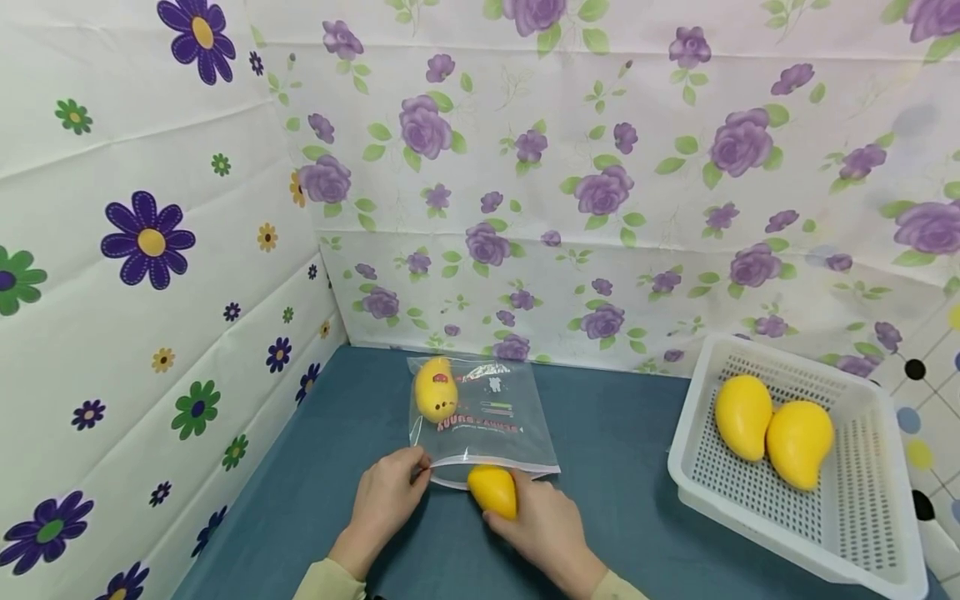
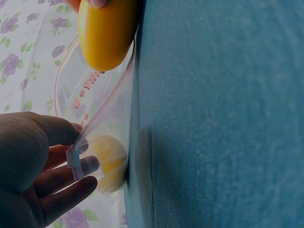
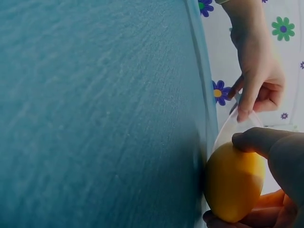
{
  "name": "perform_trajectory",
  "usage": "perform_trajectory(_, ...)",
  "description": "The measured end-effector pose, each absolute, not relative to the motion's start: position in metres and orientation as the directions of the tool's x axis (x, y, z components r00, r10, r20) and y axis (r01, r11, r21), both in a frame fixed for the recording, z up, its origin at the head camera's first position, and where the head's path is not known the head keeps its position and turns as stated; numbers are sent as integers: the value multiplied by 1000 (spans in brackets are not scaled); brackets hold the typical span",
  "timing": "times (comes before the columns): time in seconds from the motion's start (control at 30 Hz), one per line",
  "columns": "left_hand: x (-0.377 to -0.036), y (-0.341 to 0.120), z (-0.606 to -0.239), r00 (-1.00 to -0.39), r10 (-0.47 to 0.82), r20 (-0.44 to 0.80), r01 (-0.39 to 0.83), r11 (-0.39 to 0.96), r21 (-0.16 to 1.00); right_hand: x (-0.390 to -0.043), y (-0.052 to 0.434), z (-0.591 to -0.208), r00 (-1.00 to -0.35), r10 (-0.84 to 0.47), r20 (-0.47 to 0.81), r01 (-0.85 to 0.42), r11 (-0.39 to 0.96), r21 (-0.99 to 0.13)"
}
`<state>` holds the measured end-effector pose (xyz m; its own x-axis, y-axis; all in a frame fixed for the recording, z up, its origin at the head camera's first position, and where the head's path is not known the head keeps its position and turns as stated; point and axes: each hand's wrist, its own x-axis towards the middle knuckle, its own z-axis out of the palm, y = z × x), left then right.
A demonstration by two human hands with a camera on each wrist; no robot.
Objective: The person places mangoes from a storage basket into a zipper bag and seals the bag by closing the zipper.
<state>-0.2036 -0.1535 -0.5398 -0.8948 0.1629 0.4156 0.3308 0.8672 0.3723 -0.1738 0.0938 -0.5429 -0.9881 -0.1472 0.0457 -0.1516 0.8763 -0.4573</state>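
A clear zip bag (image 1: 517, 392) with printed lettering lies on the blue cloth, its mouth toward me. One yellow mango (image 1: 436, 390) is inside it at the left. My left hand (image 1: 386, 493) pinches the left corner of the bag's mouth between thumb and finger. With my right hand (image 1: 546, 521) I grip another mango (image 1: 492, 491) right at the opening. In the left wrist view the bag's mouth gapes into a loop, and the held mango (image 2: 107, 35) overlaps it. The right wrist view shows thumb and fingers on opposite sides of the mango (image 3: 233, 183).
A white perforated basket (image 1: 690, 467) stands at the right with two mangoes (image 1: 772, 429) in it. Flower-printed sheets (image 1: 480, 167) hang behind and at the left. Blue cloth (image 1: 615, 450) stretches between the bag and the basket.
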Motion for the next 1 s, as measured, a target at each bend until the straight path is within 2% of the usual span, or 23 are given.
perform_trajectory(0.2,-204,-153,-540,-895,168,414,335,866,372,-174,91,-544,-988,-136,76,-156,877,-454)
perform_trajectory(0.73,-204,-151,-539,-890,167,425,336,869,363,-168,91,-543,-966,-204,157,-253,860,-442)
perform_trajectory(1.0,-204,-151,-540,-892,170,419,338,865,371,-165,89,-541,-962,-246,121,-274,849,-451)
